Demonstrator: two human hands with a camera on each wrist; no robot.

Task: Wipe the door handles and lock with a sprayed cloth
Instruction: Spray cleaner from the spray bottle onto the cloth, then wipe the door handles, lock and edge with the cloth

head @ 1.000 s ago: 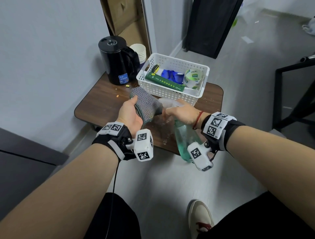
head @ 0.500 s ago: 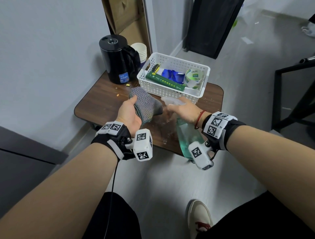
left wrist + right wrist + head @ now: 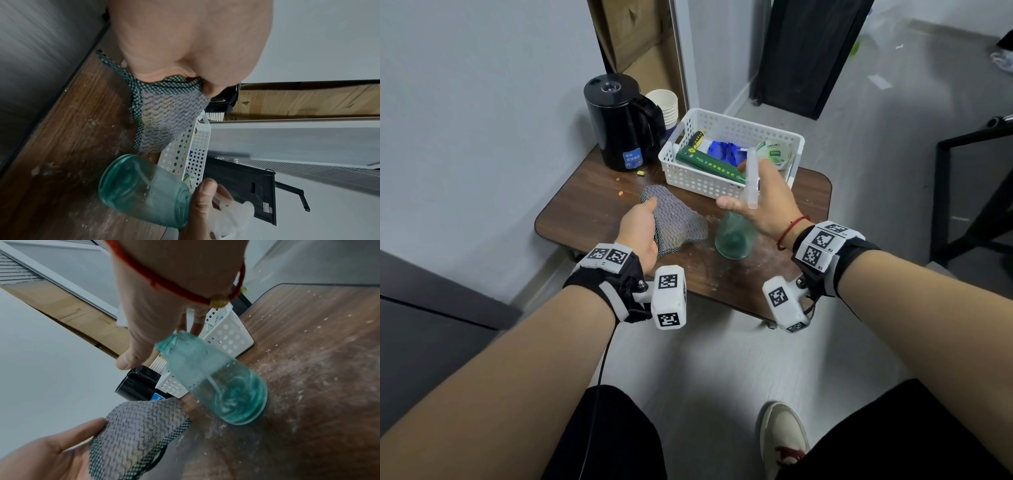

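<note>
My left hand [image 3: 639, 229] grips the cloth [image 3: 675, 222] bunched above the surface [image 3: 585, 212], face exposed for spray. My right hand [image 3: 763, 202] grips the spray bottle [image 3: 734, 236] by its neck, base nearly down, probably parking it.

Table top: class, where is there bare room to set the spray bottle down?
Bare wood lies left of the cloth, in front of the kettle, and along the right edge beside the basket. The back is crowded.
</note>
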